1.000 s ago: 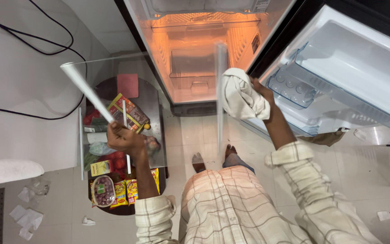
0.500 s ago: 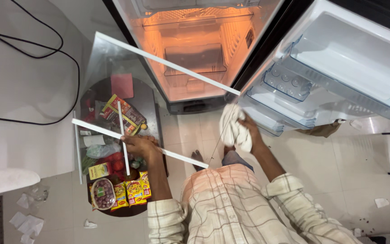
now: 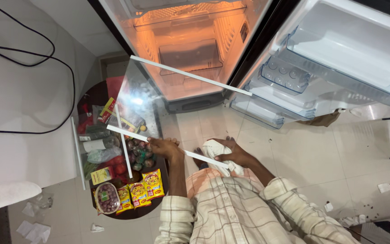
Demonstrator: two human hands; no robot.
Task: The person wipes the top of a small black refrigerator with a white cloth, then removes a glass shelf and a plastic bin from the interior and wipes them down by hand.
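Now the left hand grips the glass shelf's near rim, its long axis running left to right before the open fridge; the right hand clutches a cloth.

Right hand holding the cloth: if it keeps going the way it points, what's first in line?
Likely the left hand: the right hand and its cloth point left along the glass shelf's near white edge. Depth unclear.
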